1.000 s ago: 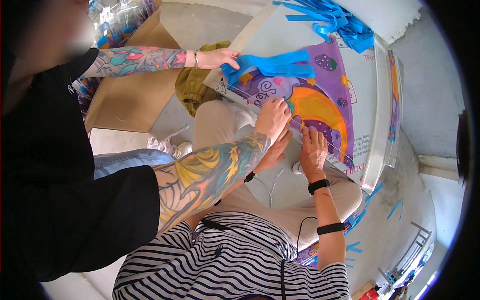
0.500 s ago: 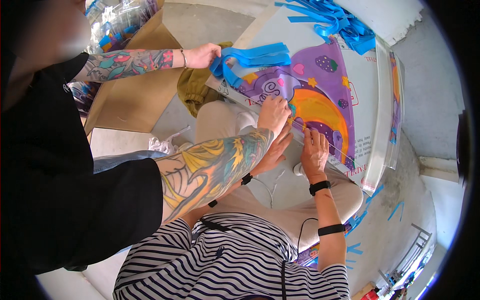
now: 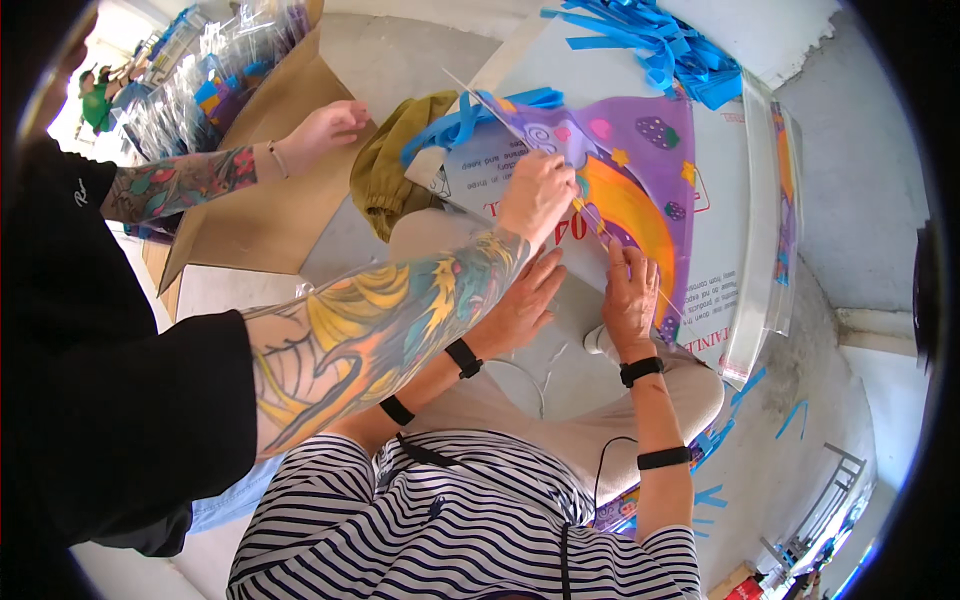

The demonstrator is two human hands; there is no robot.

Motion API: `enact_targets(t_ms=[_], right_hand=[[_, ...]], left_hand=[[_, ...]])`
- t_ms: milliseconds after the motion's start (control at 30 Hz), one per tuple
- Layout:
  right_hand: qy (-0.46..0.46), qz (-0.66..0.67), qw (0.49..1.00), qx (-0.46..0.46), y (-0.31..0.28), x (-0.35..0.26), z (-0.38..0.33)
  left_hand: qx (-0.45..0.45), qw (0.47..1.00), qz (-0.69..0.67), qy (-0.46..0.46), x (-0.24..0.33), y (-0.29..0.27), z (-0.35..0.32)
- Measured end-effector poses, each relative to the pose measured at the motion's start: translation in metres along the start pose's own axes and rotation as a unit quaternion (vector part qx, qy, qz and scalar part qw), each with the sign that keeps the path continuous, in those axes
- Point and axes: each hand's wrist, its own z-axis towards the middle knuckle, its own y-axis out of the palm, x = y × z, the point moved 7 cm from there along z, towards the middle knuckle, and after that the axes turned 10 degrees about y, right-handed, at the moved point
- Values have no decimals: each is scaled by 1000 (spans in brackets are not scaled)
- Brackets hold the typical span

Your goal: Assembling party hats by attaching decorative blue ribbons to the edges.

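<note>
While the right hand (image 3: pixel 630 305) seems to pinch the lower edge of the kite (image 3: pixel 640 205), right of centre in the frame, the left hand (image 3: pixel 518 308) lies open below, fingers loosely parted; keeping that edge taut toward the co-worker's hand (image 3: pixel 540 195) should probably prevent creases.

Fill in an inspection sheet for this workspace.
Surface: pale board with red and dark print.
Job's things: purple sheet with an orange arc, partly over the board.
Clutter: blue ribbons piled on the board's far end; olive cloth beside it.
Hands: left hand open, clear of the sheet; right hand appears to pinch its edge; a co-worker's hand also at that edge.
Cables: black cord, person's right side.
Surroundings: cardboard box with clear-wrapped packs; grey floor.
</note>
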Motion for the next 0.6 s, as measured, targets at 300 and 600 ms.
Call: enact_targets(t_ms=[300, 600], right_hand=[[-5, 60, 995, 77, -74, -29, 34], [49, 59, 994, 83, -84, -2, -12]], left_hand=[[139, 989, -33, -43, -26, -60, -32], [161, 984, -48, -66, -2, -70, -75]])
